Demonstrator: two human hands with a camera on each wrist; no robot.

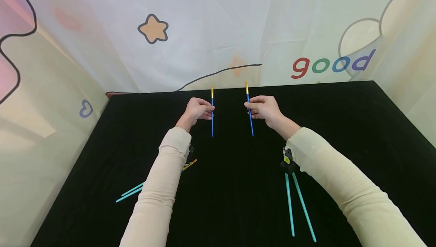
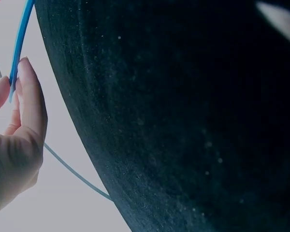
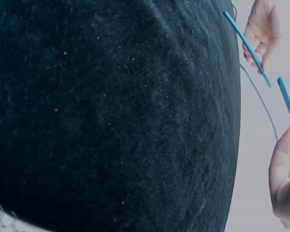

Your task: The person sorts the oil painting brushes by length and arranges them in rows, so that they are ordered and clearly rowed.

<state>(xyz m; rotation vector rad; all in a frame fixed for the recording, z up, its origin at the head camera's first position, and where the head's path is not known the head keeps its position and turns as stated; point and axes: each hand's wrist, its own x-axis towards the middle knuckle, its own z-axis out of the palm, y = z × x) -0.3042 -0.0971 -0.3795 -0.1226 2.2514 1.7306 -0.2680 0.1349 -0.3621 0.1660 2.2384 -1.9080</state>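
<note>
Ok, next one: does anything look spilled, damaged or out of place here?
Nothing stands out; no spill or damage shows. The left hand pinches one blue brush, the right hand another, both seemingly intact. The turquoise sticks near the right sleeve spread slightly, which looks ordinary; the pair by the left sleeve is partly hidden.

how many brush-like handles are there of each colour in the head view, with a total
Blue paintbrushes: 2
Turquoise handles: 4 (2 on the left, 2 on the right, all partly hidden)
Total: 6
</note>
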